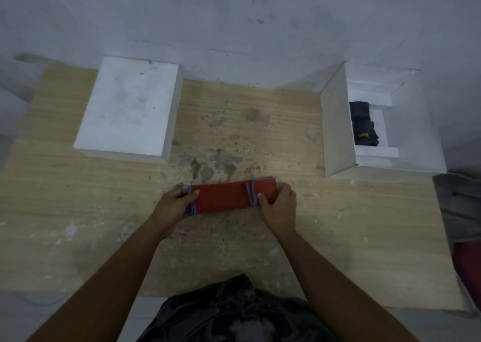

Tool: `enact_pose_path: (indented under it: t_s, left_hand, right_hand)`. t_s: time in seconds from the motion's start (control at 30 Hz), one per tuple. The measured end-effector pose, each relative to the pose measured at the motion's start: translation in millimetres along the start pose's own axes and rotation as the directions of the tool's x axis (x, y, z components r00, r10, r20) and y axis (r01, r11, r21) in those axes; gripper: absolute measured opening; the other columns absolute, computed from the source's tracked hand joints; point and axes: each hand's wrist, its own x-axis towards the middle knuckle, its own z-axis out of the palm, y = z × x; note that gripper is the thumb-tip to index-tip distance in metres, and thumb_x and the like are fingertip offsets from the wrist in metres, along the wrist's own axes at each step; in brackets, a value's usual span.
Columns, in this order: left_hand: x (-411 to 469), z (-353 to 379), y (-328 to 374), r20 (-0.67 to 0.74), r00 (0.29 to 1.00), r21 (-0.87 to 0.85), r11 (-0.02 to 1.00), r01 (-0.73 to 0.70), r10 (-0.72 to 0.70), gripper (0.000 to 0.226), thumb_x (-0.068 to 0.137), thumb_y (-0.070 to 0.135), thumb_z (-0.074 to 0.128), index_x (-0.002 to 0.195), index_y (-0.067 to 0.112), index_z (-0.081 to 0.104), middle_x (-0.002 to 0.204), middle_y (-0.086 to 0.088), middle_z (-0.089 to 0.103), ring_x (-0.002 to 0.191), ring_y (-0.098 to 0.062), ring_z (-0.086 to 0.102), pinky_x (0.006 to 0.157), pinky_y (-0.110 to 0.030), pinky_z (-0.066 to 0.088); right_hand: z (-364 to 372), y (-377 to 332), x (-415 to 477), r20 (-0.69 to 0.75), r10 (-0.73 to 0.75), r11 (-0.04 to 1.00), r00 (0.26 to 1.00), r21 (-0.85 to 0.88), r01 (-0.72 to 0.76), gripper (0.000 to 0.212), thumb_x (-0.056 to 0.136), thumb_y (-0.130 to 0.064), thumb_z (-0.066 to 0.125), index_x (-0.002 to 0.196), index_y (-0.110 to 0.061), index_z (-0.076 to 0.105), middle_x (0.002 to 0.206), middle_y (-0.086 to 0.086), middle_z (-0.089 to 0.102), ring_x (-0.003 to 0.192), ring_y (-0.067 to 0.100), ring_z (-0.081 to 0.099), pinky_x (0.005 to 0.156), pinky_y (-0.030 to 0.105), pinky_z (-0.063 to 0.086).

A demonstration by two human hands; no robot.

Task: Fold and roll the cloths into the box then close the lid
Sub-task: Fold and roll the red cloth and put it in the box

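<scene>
You have nothing to read here: no text, label, brand, number or sign shows on any surface, and the small yellow mark on the dark cloth (363, 125) in the box (335, 131) is too blurred to make out as writing
</scene>
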Motion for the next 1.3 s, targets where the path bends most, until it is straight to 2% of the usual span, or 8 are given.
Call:
enact_pose_path:
  t_s: [0.17, 0.3, 0.43, 0.57, 0.7, 0.9, 1.07, 1.3]
  left_hand:
    - [1.6, -3.8, -2.6, 0.024, 1.0, 0.006, 1.0, 0.006, -0.006, 0.015, 0.092, 0.016, 0.059, 0.106, 0.008, 0.061, 0.124, -0.01, 0.057, 0.103, -0.024, 0.06, 0.099, -0.045, 0.049]
    - [6.9, -8.1, -8.2, 0.049, 0.999, 0.039, 0.999, 0.012, -0.013, 0.01, 0.089, 0.02, 0.064, 0.096, 0.012, 0.066, 0.15, -0.008, 0.04, 0.114, -0.027, 0.059, 0.091, -0.042, 0.053]
    - [7.7, -1.4, -13.9, 0.086, 0.994, 0.075, 0.996, 0.056, -0.062, 0.021, 0.091, 0.017, 0.062, 0.109, 0.006, 0.062, 0.124, -0.017, 0.062, 0.098, -0.026, 0.064, 0.086, -0.038, 0.054]
    - [5.8, 4.0, -21.9, 0.095, 0.991, 0.122, 0.989, 0.084, -0.096, 0.031, 0.091, 0.014, 0.061, 0.118, -0.001, 0.06, 0.11, -0.014, 0.066, 0.091, -0.024, 0.066, 0.077, -0.033, 0.057]
    - [8.1, -0.1, -25.8, 0.067, 0.994, 0.108, 0.991, 0.083, -0.09, 0.033, 0.092, 0.012, 0.06, 0.122, 0.0, 0.059, 0.119, -0.017, 0.063, 0.095, -0.027, 0.064, 0.07, -0.031, 0.054]
    - [8.9, -3.6, -28.7, 0.085, 0.992, 0.096, 0.992, 0.086, -0.095, 0.03, 0.092, 0.008, 0.058, 0.12, -0.002, 0.058, 0.115, -0.017, 0.064, 0.097, -0.028, 0.064, 0.081, -0.036, 0.056]
    - [12.9, -4.0, -32.0, 0.068, 0.991, 0.069, 0.992, 0.107, -0.112, 0.032, 0.091, 0.011, 0.061, 0.121, -0.001, 0.06, 0.116, -0.015, 0.066, 0.101, -0.029, 0.066, 0.078, -0.035, 0.056]
    - [5.2, -1.4, -28.5, 0.177, 0.975, -0.015, 0.99, 0.139, -0.135, 0.03, 0.091, 0.01, 0.061, 0.119, 0.0, 0.059, 0.116, -0.013, 0.066, 0.102, -0.026, 0.066, 0.081, -0.035, 0.056]
  right_hand:
    - [-8.0, -13.7, 18.2, 0.113, 0.159, 0.987, 0.981, -0.002, -0.16, 0.049, 0.072, -0.029, 0.08, 0.111, -0.006, 0.063, 0.106, 0.015, 0.069, 0.1, 0.03, 0.064, 0.083, 0.027, 0.048]
    - [-17.6, -26.3, 19.5, 0.152, 0.107, 0.994, 0.983, -0.012, -0.106, 0.038, 0.079, -0.022, 0.073, 0.112, -0.006, 0.065, 0.104, 0.013, 0.07, 0.09, 0.022, 0.063, 0.065, 0.013, 0.035]
    - [-13.6, -35.5, 12.8, 0.072, 0.071, 0.997, 0.995, -0.048, -0.068, 0.034, 0.08, -0.028, 0.068, 0.106, -0.009, 0.057, 0.098, 0.013, 0.067, 0.091, 0.032, 0.066, 0.069, 0.033, 0.052]
    - [-8.1, -42.1, 7.2, 0.162, -0.029, 0.994, 0.986, -0.097, 0.045, 0.043, 0.074, -0.035, 0.075, 0.103, -0.017, 0.048, 0.102, 0.007, 0.061, 0.092, 0.027, 0.06, 0.069, 0.033, 0.046]
    - [-3.7, -43.1, 6.5, 0.235, -0.096, 0.975, 0.967, -0.174, 0.139, 0.049, 0.078, -0.022, 0.073, 0.117, -0.014, 0.045, 0.116, 0.01, 0.054, 0.101, 0.029, 0.058, 0.07, 0.031, 0.041]
    - [-1.7, -45.8, 10.4, 0.127, -0.018, 0.994, 0.992, -0.101, 0.031, 0.05, 0.08, -0.023, 0.071, 0.121, -0.009, 0.046, 0.119, 0.013, 0.054, 0.104, 0.032, 0.057, 0.078, 0.039, 0.048]
    - [4.4, -43.8, -1.2, 0.174, -0.19, 0.937, 0.966, -0.263, 0.232, 0.048, 0.084, -0.025, 0.06, 0.124, -0.007, 0.041, 0.123, 0.012, 0.044, 0.103, 0.03, 0.054, 0.065, 0.035, 0.046]
    - [11.0, -42.7, -15.6, 0.243, -0.268, 0.865, 0.932, -0.364, 0.344, 0.048, 0.084, -0.021, 0.062, 0.129, -0.014, 0.047, 0.127, 0.008, 0.048, 0.113, 0.027, 0.052, 0.077, 0.038, 0.05]
